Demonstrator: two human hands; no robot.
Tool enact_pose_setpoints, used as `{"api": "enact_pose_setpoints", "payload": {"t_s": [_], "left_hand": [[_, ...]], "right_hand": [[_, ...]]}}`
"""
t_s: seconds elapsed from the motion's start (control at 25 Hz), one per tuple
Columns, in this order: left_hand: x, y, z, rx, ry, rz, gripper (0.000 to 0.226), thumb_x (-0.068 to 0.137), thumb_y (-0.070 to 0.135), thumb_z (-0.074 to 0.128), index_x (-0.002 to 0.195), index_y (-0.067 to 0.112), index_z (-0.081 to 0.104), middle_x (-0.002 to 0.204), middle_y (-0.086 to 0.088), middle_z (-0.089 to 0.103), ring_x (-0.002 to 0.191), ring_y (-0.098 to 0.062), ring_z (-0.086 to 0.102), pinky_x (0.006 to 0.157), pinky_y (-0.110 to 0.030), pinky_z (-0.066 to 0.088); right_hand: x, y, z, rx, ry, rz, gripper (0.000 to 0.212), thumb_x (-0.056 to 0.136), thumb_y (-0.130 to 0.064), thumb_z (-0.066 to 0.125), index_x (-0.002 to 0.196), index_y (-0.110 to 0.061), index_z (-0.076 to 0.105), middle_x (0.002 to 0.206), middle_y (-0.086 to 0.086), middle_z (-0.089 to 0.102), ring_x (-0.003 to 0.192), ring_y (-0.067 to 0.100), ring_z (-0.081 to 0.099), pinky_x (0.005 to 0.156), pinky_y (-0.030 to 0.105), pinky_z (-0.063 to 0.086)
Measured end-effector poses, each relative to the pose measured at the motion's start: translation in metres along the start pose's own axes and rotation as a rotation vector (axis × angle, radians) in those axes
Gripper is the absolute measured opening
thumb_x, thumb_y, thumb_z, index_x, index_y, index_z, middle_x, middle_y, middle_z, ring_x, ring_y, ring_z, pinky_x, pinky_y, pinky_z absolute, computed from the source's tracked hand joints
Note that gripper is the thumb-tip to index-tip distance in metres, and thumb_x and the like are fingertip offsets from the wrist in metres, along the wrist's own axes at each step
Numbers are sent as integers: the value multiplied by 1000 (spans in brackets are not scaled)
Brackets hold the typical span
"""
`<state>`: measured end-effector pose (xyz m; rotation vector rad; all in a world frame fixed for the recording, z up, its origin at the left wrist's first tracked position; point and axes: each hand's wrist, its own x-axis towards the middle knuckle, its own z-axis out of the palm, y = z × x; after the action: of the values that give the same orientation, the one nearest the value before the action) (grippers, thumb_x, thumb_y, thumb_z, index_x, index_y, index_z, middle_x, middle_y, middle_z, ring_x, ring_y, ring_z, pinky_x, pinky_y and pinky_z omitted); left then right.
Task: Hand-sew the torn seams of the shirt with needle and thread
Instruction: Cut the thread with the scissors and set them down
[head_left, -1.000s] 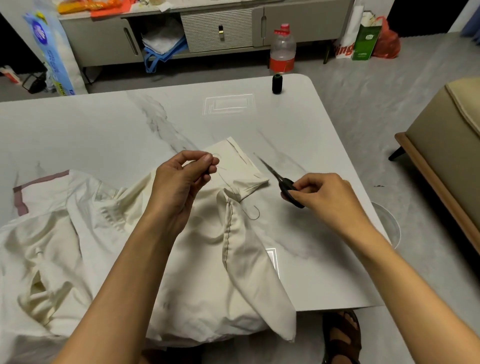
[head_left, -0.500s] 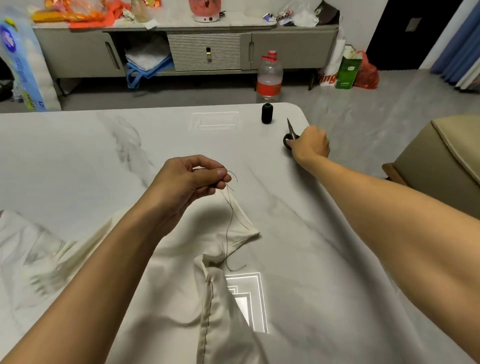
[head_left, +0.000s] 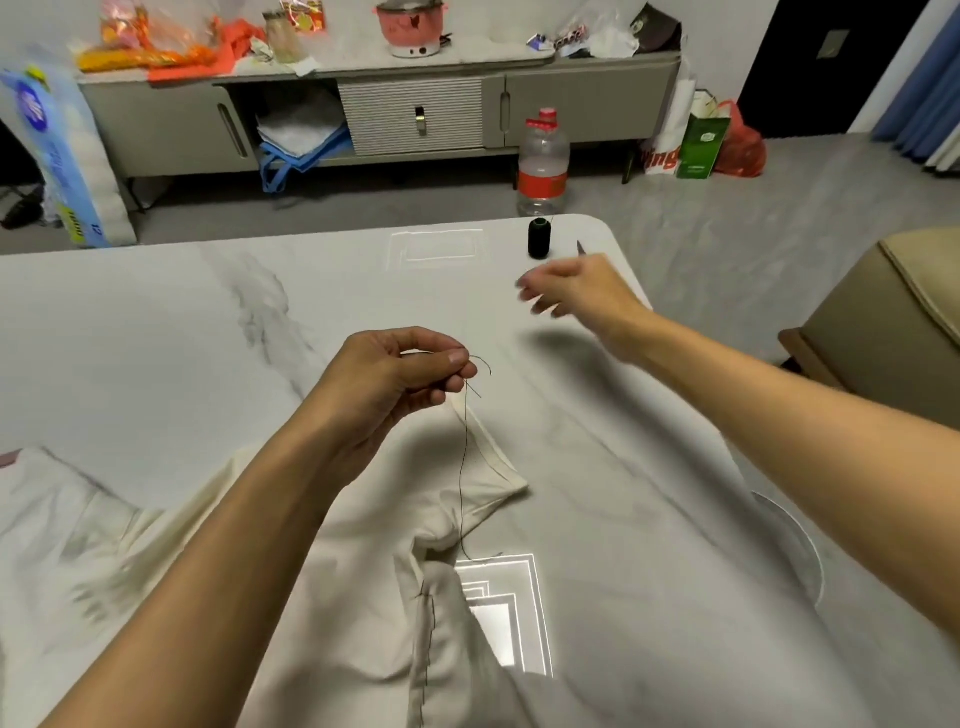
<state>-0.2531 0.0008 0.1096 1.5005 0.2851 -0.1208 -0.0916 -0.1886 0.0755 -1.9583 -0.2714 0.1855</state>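
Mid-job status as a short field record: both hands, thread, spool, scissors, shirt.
left hand: pinches the thread above the shirt
right hand: empty, fingers loose, blurred, beside spool
thread: dark, hangs from the pinch down onto shirt
spool: black, upright, far corner of table
scissors: only blade tip visible past right hand
shirt: cream, spread on table

The shirt (head_left: 337, 597) is plain cream with a dark stitched seam (head_left: 430, 623). The thread (head_left: 463, 467) and its spool (head_left: 539, 238) are black. The table (head_left: 156, 338) is white marble with grey veins.
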Motion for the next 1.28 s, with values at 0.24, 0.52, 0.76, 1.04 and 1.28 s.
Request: {"api": "enact_pose_setpoints", "payload": {"t_s": [0.24,0.52,0.76,1.04,1.28], "left_hand": [[-77,42,18,81,-51,43,4,88,0,68,91,-2,68,70,-9,68,61,-11,62,61,-16,52],[-150,70,55,272,-80,104,10,86,-1,72,93,-8,70,77,-16,72,64,-15,64,64,-21,55],[-144,67,120,214,-126,108,8,89,3,70,96,-1,71,88,-19,76,74,-21,72,68,-22,58],[-80,25,179,202,-201,-19,17,96,19,65,104,6,72,98,-9,77,90,-23,75,75,-24,57],[-22,-18,197,201,-248,-90,18,97,19,64,107,5,72,99,-10,77,83,-19,74,74,-24,58]], "right_hand": [[-134,-86,-11,220,-664,-95,24,88,-10,68,111,-9,71,106,16,74,104,24,70,100,36,52],[-216,-136,-58,-42,-521,-141,3,83,-3,74,85,-3,75,75,13,73,62,16,69,66,24,59],[-231,-107,-130,-175,-236,-93,7,83,-4,74,86,2,74,73,14,72,59,17,69,65,26,60],[-190,19,-229,-363,256,106,9,86,-10,74,81,-3,75,71,11,72,62,18,71,58,18,57],[-147,135,-245,-512,332,244,16,84,-6,73,68,-7,73,62,9,68,51,7,62,57,16,52]]}}
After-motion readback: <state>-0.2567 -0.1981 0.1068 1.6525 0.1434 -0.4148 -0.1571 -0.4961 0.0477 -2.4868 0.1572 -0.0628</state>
